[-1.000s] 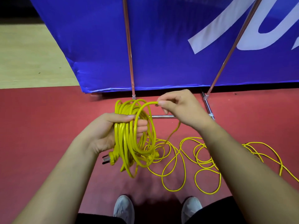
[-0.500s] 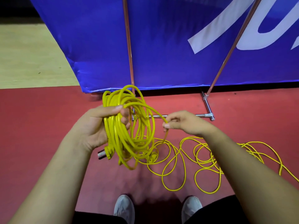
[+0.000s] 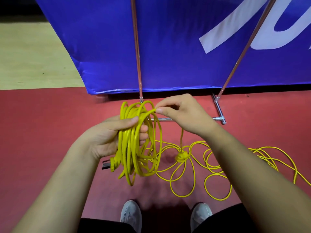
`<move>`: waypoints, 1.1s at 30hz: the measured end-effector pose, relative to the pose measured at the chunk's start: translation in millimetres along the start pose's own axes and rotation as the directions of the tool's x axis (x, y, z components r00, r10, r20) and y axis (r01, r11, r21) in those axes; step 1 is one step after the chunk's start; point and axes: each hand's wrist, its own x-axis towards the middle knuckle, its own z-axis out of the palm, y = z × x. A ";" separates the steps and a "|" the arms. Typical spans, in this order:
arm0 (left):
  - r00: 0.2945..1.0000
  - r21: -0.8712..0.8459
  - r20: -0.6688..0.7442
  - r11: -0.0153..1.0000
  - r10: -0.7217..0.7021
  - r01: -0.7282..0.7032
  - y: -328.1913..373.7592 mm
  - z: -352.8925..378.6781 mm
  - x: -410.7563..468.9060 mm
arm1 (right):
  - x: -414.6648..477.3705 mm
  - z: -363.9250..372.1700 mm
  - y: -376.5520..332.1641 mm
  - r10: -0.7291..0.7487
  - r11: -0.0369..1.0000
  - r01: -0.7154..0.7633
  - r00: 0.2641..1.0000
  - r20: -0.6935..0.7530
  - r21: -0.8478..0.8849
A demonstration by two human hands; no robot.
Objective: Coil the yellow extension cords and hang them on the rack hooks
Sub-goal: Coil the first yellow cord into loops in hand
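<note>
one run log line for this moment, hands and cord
step: coiling | left hand: grips yellow extension cord coil | right hand: pinches strand at coil top | loose yellow cord: on red floor

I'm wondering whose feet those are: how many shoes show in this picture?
2. The left grey shoe is at the bottom edge, below the yellow coil; the right grey shoe is beside it, below the loose cord. Their heels are under dark trousers.
</note>
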 end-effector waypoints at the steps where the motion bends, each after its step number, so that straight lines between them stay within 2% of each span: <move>1: 0.999 0.004 0.045 1.000 -0.006 0.006 -0.2 1.3 0.3 | 0.0 0.5 -3.1 -0.006 1.000 0.006 1.000 -0.019 -0.004; 4: 0.988 -0.050 0.153 0.999 0.021 -0.013 -0.9 5.2 1.7 | -1.1 -3.0 1.5 0.014 0.999 -0.013 0.999 -0.039 0.045; 7: 0.982 -0.134 0.172 0.990 0.073 -0.050 -1.5 9.2 4.1 | -5.3 -2.7 27.9 0.097 0.994 -0.104 0.983 0.156 0.036; 10: 0.982 -0.182 0.157 0.981 0.102 -0.073 -0.1 10.5 4.7 | -13.8 0.7 77.0 0.266 0.964 -0.233 0.872 0.410 -0.129; 12: 0.984 -0.191 0.138 0.978 0.115 -0.087 1.5 9.4 4.1 | -21.4 1.2 102.5 0.348 0.937 -0.309 0.820 0.454 -0.160; 13: 0.986 -0.203 0.123 0.975 0.113 -0.087 2.5 8.7 4.0 | -23.6 0.3 108.5 0.368 0.928 -0.353 0.826 0.427 -0.116; 15: 0.991 -0.239 0.088 0.968 0.097 -0.073 4.8 6.2 4.0 | -23.4 -1.8 111.4 0.367 0.919 -0.393 0.882 0.295 0.031; 18: 0.995 -0.211 0.075 0.976 0.072 -0.054 6.5 2.2 3.3 | -14.7 -3.4 99.9 0.344 0.902 -0.351 0.936 0.075 0.250; 21: 0.996 -0.167 0.069 0.985 0.062 -0.049 4.6 -0.2 3.6 | -7.5 -4.8 82.9 0.312 0.905 -0.287 0.950 -0.033 0.314; 24: 0.996 -0.146 0.059 0.987 0.071 -0.062 1.3 -1.3 4.5 | -6.8 -4.7 67.8 0.288 0.907 -0.267 0.958 -0.016 0.325; 26: 0.994 -0.099 0.070 0.992 0.088 -0.081 0.0 -0.1 4.5 | -7.6 -2.3 57.8 0.253 0.933 -0.251 0.967 0.027 0.259; 29: 0.993 0.075 0.069 0.992 0.100 -0.106 -2.6 5.2 4.5 | -9.3 -1.9 39.9 0.166 0.979 -0.173 0.984 0.069 0.107; 31: 0.995 0.179 0.044 0.980 0.084 -0.091 -3.2 8.1 4.7 | -9.8 -4.0 27.5 0.111 0.989 -0.117 0.991 0.073 0.087; 33: 0.998 0.223 0.030 0.973 0.060 -0.065 -3.2 10.1 4.7 | -12.0 -4.9 19.0 0.129 0.986 -0.141 0.983 0.127 0.087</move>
